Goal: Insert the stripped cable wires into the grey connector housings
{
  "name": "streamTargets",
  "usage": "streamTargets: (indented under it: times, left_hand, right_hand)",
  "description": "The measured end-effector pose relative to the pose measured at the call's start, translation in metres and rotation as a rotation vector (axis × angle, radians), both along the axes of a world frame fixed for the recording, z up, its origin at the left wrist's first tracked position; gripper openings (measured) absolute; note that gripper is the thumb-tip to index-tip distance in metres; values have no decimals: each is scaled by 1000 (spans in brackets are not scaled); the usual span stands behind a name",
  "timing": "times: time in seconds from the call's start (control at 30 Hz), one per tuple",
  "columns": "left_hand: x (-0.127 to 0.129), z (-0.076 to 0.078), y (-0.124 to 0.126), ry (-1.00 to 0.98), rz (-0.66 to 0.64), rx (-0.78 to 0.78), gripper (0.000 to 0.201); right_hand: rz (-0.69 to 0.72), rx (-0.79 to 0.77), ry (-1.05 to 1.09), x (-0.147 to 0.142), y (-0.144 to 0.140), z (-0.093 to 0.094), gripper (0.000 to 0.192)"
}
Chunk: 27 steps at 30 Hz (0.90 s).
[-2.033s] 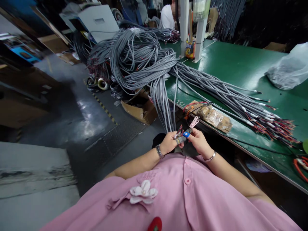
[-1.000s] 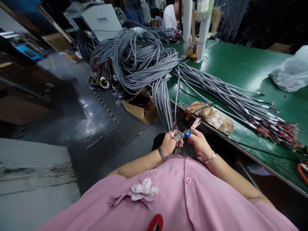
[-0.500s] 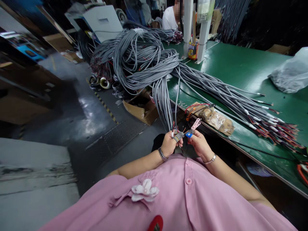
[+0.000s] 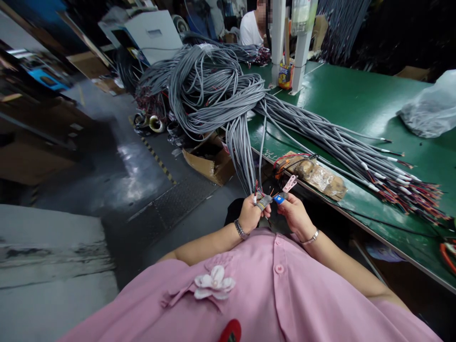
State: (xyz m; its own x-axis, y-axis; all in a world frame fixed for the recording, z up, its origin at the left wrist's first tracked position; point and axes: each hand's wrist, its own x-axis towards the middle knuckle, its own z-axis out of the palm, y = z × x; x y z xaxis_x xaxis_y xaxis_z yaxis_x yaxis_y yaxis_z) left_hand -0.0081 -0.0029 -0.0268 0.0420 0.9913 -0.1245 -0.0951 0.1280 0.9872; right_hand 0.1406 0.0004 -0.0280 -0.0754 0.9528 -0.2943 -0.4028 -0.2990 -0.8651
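Just in front of my pink shirt, my left hand (image 4: 251,213) is closed around the end of a grey cable, its thumb wrapped in grey material. Thin coloured wires (image 4: 256,186) fan out above that hand. My right hand (image 4: 292,212) pinches close beside it, fingertips almost touching the left thumb. A blue wrap (image 4: 280,198) covers the right thumb. What lies between the right fingertips is too small to make out. A pink clothespin-like clip (image 4: 289,184) sticks up right behind the right fingers. Grey cables (image 4: 242,147) hang from the table edge down to my hands.
Coiled grey cables (image 4: 213,90) are heaped at the green table's (image 4: 349,95) left end. Stripped cable ends (image 4: 406,190) lie to the right. A tape-wrapped block (image 4: 317,178) sits on the near edge. A cardboard box (image 4: 210,164) stands below. A person (image 4: 251,27) is across the table.
Almost nothing differs. Both hands keep their place and grip, with only a slight shift of the right thumb and the pink clip.
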Motion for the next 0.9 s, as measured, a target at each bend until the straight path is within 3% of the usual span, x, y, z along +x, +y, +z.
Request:
streamTargets:
  times: [0.23,0.43,0.57,0.73,0.8,0.9]
  left_hand:
    - [3,5,0,-49,25,-21,32]
    - [2,11,0,-133,26,-41,35]
    - [3,17,0,-139,-64,-40,35]
    - [6,25,7,-166,-198,-78,35]
    - [7,27,11,-174,-231,-102,35]
    - [7,28,15,-188,-267,-117,33]
  right_hand:
    - [72,6,92,3,-4,3,28]
    - [59,-10,227,27,0,-6,30]
    - [44,-98,247,40,16,-8,43]
    - [212,-30,259,37,28,9,39]
    - [165,65,197,33,29,11,35]
    - [-48,206,5,28,30,7,35]
